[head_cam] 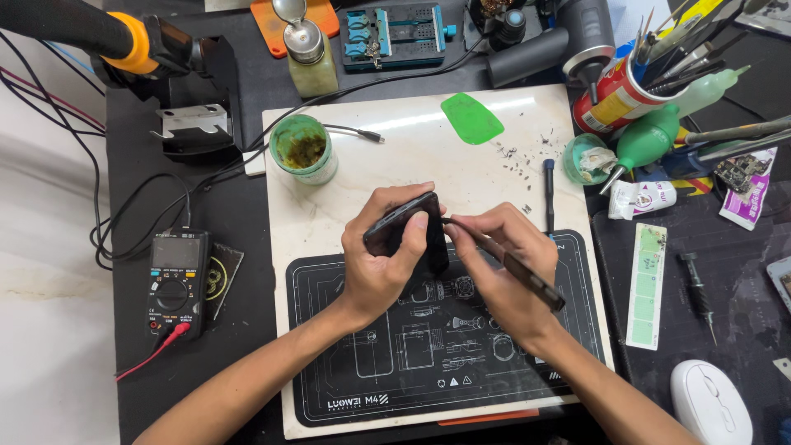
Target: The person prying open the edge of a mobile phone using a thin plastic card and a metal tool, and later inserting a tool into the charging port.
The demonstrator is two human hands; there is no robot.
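My left hand (377, 265) grips a black phone (404, 224), holding it tilted up on its edge above a black work mat (329, 297). My right hand (503, 264) holds a thin dark tool (519, 274) like a pen. The tool's tip touches the right edge of the phone near its top. Both hands hover over the middle of a white marble slab (387, 156).
A green plastic pick (471, 118) and a black screwdriver (548, 194) lie on the slab. A green jar (303, 148) stands at its left corner. A multimeter (175, 280) lies left, a tool can (622, 91) and green blower (651, 140) right, a white mouse (709, 400) at the bottom right.
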